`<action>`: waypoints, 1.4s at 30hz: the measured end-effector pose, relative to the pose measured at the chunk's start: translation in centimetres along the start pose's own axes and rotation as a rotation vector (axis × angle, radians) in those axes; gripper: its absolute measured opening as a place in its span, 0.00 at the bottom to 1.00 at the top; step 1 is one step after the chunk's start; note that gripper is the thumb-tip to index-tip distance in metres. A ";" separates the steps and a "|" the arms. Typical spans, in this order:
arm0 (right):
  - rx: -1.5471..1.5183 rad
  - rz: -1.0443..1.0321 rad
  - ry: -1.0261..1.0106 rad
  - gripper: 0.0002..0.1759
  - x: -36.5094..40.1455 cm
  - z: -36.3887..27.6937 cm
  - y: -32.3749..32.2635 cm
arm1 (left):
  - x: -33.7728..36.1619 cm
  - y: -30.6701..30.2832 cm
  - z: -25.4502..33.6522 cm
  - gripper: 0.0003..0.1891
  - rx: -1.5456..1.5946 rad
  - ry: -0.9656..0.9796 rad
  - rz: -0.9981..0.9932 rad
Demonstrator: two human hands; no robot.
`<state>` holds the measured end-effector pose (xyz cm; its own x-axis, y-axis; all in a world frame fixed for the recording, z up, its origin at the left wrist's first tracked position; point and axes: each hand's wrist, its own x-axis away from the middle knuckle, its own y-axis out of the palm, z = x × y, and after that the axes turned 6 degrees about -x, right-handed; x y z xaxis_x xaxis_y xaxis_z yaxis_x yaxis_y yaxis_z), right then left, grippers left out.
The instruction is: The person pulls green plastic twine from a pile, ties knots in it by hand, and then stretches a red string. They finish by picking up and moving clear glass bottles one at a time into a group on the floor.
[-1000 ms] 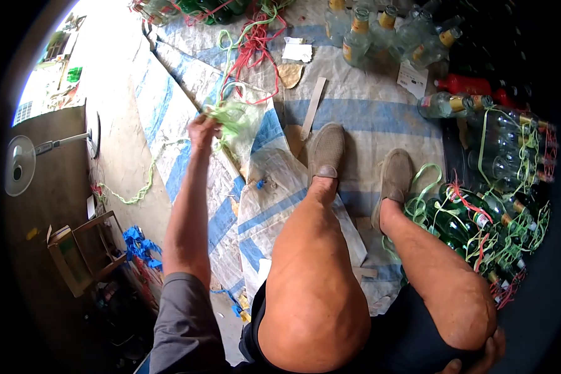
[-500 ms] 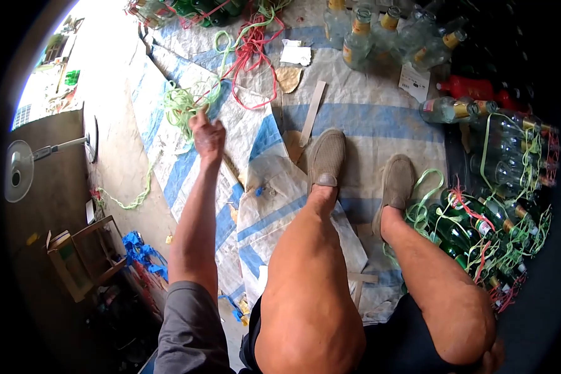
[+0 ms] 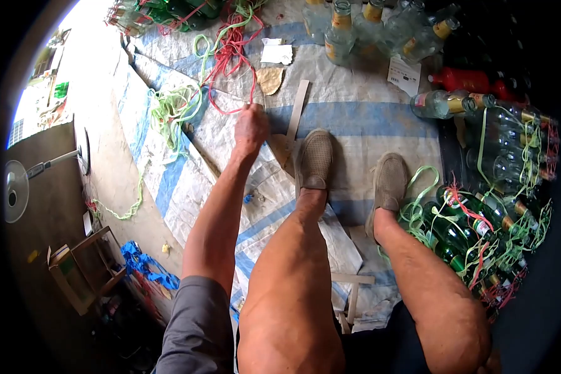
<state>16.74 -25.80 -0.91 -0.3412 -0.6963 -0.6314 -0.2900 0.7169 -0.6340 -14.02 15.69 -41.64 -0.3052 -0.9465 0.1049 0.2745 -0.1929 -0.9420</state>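
My left hand [image 3: 251, 129] is closed at the lower end of a loop of red plastic string [image 3: 233, 47], whose tangle spreads above it on the sheet. The fingertips are mostly hidden behind the back of the hand. Left of it lies a heap of pale green string [image 3: 172, 106]. A dry brown leaf [image 3: 270, 80] and a flat wooden strip [image 3: 298, 107] are close to its right. Of my right hand [image 3: 494, 361] only a dim sliver shows beside my right knee at the bottom edge; its fingers cannot be made out.
A blue-and-white striped sheet [image 3: 380, 118] covers the floor under my shoes. Clear glass bottles [image 3: 341, 37] stand at the top. Tied bundles of green bottles [image 3: 449, 234] lie at the right. A fan [image 3: 17, 191] and a wooden frame [image 3: 93, 262] are at the left.
My left hand has moved right from the green string to the red string and closed there. The view has shifted slightly. My right hand stays by the knee.
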 end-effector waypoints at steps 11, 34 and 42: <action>-0.049 -0.005 -0.005 0.33 0.3 0.6 -0.3 | 2.9 2.6 6.2 0.15 -0.209 0.064 -0.095; -0.055 -0.139 0.020 0.31 -0.3 -0.3 -1.5 | 3.2 3.0 7.7 0.09 0.090 -0.203 -0.207; -0.017 -0.265 0.058 0.30 -1.2 -1.6 -2.9 | 4.3 -0.9 8.1 0.07 0.246 -0.093 -0.069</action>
<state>16.55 -26.97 2.43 -0.3017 -0.8572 -0.4173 -0.3912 0.5105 -0.7658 -8.18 9.69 -37.81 -0.2494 -0.9463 0.2057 0.4723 -0.3043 -0.8272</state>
